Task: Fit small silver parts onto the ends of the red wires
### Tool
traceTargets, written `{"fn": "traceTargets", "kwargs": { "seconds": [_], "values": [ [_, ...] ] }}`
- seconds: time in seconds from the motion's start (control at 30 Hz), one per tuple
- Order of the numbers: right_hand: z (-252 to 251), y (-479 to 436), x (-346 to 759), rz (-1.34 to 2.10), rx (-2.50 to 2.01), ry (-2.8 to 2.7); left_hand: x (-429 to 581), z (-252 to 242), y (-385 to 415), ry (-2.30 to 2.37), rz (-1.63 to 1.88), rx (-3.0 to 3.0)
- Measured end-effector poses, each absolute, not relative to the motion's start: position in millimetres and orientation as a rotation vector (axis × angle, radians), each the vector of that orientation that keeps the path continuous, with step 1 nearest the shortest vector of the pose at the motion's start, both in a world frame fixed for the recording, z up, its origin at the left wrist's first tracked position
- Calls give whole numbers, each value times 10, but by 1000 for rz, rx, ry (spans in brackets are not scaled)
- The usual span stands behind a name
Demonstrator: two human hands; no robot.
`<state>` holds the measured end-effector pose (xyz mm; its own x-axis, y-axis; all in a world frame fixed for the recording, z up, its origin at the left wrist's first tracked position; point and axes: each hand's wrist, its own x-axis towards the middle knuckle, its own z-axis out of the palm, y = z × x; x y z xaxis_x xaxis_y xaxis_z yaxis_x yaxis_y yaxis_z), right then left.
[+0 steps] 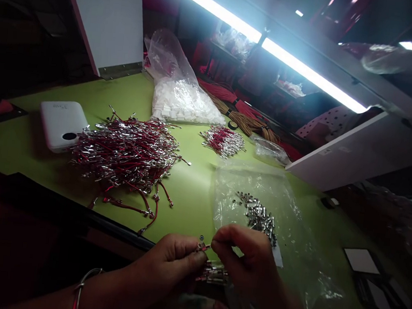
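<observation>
Near the front edge of the table, my left hand [177,263] is closed, thumb and forefinger pinching a short red wire with a metal ring terminal [202,247]. A bunch of similar terminal wires [215,274] shows just below those fingers; how it is held is partly hidden. Close by on the right, my right hand [247,258] pinches at the terminal's other side, and what lies between its fingertips is too small to make out. Small metal fittings [260,215] lie scattered on a clear plastic bag [231,179] beyond my right hand.
A large heap of red terminal wires [129,149] lies at left beside a white power bank [63,124]. Farther back are a smaller wire pile [224,140], a bag of white plastic pieces [182,101] and coiled cables [244,119]. A white panel [367,148] stands at right.
</observation>
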<state>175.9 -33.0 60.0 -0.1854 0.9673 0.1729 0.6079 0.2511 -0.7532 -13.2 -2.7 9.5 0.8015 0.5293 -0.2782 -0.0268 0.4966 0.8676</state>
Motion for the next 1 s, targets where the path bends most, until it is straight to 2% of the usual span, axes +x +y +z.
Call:
{"fn": "traceTargets", "kwargs": {
  "seconds": [0.2,0.43,0.67,0.73,0.8,0.83,1.0],
  "values": [
    [666,-405,1791,613,-1389,-2105,-151,132,-57,575,330,1109],
    [530,-443,1759,837,-1431,-1895,-110,81,-105,550,348,1046],
    [492,-247,1927,1073,-1531,-1776,-79,18,8,766,490,924],
    [448,-83,2082,908,-1649,-1880,-81,15,42,794,473,915],
    [387,107,2246,388,-1877,-2022,-82,27,70,821,461,904],
    [354,201,2317,282,-1927,-2046,-81,37,81,828,456,895],
    [232,459,2446,272,-1929,-2136,-90,83,103,801,398,904]
  ]
}}
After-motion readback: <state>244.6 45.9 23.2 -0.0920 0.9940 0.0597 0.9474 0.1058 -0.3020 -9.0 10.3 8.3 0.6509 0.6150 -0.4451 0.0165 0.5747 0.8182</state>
